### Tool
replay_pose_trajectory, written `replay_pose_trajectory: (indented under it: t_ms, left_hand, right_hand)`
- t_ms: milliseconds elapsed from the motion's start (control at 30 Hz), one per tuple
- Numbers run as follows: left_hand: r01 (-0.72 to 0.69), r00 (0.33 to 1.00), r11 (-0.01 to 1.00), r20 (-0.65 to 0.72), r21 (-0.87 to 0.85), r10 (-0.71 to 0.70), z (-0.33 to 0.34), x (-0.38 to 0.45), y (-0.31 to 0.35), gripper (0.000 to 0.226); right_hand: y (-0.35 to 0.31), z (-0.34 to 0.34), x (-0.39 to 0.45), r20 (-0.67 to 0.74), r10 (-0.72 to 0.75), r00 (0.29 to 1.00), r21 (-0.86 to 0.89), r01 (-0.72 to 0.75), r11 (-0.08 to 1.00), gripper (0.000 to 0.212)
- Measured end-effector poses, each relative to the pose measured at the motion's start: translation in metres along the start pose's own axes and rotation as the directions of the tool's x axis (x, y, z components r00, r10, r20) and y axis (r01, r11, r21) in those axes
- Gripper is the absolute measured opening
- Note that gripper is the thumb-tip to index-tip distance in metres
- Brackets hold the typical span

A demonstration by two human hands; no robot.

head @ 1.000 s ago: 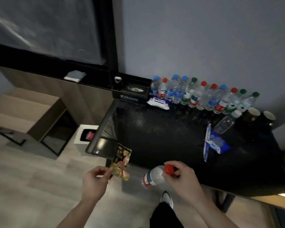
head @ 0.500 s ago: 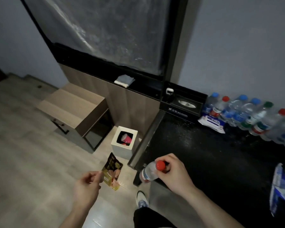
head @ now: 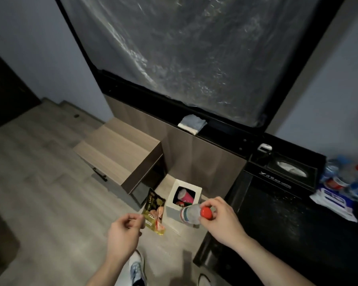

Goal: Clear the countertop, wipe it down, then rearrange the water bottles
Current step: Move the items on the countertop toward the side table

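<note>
My left hand (head: 122, 236) pinches a gold and black snack wrapper (head: 155, 211) by its edge, above the floor. My right hand (head: 221, 221) grips a clear water bottle with a red cap (head: 191, 213) at its neck; the bottle lies sideways just over the near edge of a white bin (head: 183, 200). The bin stands on the floor left of the black countertop (head: 277, 223) and holds pink and red trash. Several water bottles (head: 351, 180) stand blurred at the far right of the countertop.
A white wipes pack (head: 333, 200) lies on the countertop by the bottles, and a black tissue box (head: 285, 172) sits at its back left corner. A folded grey cloth (head: 192, 123) lies on the ledge under the window. A wooden bench (head: 120, 151) stands left of the bin.
The view has swung left and down toward the bin. Both hands, with the wrapper and the bottle, have moved from the countertop's front edge to just above and beside the bin.
</note>
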State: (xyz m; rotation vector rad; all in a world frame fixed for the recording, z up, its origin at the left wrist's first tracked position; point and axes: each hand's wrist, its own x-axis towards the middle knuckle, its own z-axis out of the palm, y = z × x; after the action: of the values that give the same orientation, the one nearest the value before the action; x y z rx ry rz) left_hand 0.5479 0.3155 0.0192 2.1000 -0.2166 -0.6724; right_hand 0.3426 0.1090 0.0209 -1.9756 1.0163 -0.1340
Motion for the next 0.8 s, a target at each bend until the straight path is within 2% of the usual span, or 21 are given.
replay_pose_trajectory:
  t_ms: [233,433,667,800]
  left_hand:
    - [-0.127,0.968,0.983,0.234,0.131,0.094,-0.019,0.116,0.021,0.017]
    - [-0.215,0.894,0.918,0.446,0.333,0.047,-0.014,0.206,0.025,0.027]
    - [-0.257,0.842,0.822,0.535,0.509,-0.068,0.033,0.26,0.039,0.018]
    - [-0.287,0.804,0.765,0.579,0.576,-0.135,0.07,0.285,0.033,0.012]
  right_hand:
    - [-0.019,0.054,0.049,-0.131,0.224,0.966,0.046,-0.22,0.974,0.025]
    - [-0.04,0.091,0.069,-0.206,0.435,0.877,0.183,-0.402,0.897,0.026]
    - [-0.024,0.106,0.084,-0.234,0.527,0.817,0.255,-0.472,0.844,0.027]
    - [0.0,0.117,0.11,-0.256,0.586,0.769,0.291,-0.517,0.805,0.009]
